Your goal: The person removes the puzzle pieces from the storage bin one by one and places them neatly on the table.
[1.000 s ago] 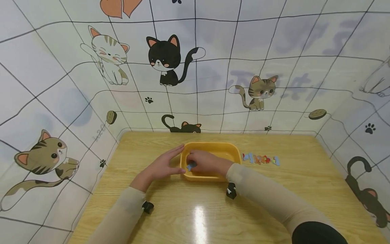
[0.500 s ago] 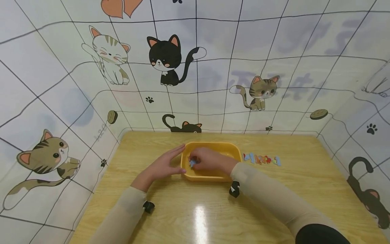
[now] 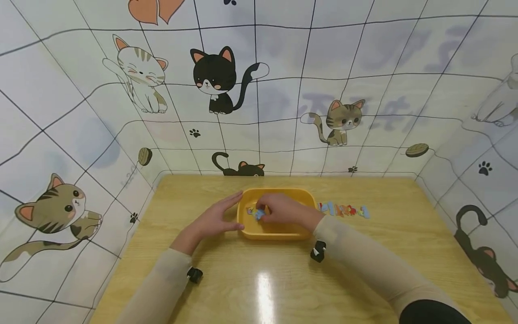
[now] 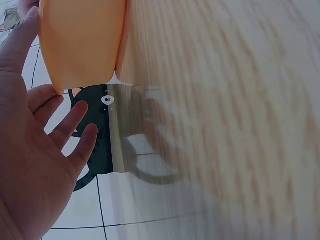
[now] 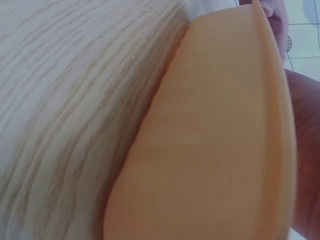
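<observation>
A yellow plastic tray (image 3: 279, 236) stands on the wooden table. My left hand (image 3: 216, 219) is at its left end, fingers spread and fairly straight, thumb and fingertips touching the rim. In the left wrist view, the left hand (image 4: 37, 135) has its remaining fingers free beside the tray wall (image 4: 82, 45). Inside the tray, my right hand (image 3: 283, 209) has curled fingers and pinches a small light-blue puzzle piece (image 3: 257, 215). Another colourful piece (image 3: 250, 210) lies by it near the left wall. The right wrist view shows mostly the tray's outer wall (image 5: 210, 125), which hides the right fingers.
Several colourful puzzle pieces (image 3: 344, 210) lie in a row on the table (image 3: 226, 288), just right of the tray. Behind the table rises a wall (image 3: 279, 135) printed with cartoon cats and a line grid.
My right hand has drawn back rightward inside the tray, with the blue piece at its fingertips. A second colourful piece has come into sight by the left wall. The left hand stays at the rim.
</observation>
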Available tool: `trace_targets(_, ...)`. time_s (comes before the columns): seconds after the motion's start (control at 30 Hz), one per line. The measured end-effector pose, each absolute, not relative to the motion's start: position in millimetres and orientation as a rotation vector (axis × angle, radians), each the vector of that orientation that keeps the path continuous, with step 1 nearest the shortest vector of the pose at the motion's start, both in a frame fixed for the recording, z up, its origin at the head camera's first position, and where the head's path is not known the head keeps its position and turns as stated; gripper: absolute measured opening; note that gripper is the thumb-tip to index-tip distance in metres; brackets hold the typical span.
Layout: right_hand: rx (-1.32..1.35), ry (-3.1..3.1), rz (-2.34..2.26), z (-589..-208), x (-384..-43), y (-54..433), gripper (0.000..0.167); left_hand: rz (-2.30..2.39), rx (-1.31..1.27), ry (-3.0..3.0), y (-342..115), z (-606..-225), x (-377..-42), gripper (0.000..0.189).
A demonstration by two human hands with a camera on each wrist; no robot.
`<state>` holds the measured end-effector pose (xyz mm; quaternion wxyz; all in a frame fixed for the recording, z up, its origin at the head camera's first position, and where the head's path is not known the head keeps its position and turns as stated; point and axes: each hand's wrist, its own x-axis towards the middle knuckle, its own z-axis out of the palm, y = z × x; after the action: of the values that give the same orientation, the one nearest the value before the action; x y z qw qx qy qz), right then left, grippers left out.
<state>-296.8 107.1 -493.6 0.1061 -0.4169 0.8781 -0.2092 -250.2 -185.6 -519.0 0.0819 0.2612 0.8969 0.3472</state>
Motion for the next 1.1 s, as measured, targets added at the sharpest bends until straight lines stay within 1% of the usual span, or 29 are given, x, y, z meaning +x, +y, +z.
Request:
trace_targets(0.13,-1.214,2.576,-0.679,-485.7,-292.4,117.0,0.032,1.056,0.773,2.675,-186.1,-521.1,-249.5,0.103)
trace_targets(0.27,-1.185,2.569,-0.753,-476.1,-288.1,131.1,0.030,1.057,0.773,2.668,-186.3,-522.4,-249.9,0.103)
trace_targets(0.5,-1.138,2.646,-0.787,-466.5,-284.6,158.0,0.035,1.050,0.766,2.675,-187.4,-520.5,-250.2,0.104)
trace_targets(0.73,-1.123,2.722,-0.812,-467.5,-283.7,186.5,0.031,1.049,0.787,2.680,-187.6,-521.2,-251.3,0.105)
trace_targets(1.1,-1.053,2.796,-0.902,-461.1,-271.3,233.5,0.030,1.039,0.784,2.678,-189.0,-520.9,-250.5,0.106)
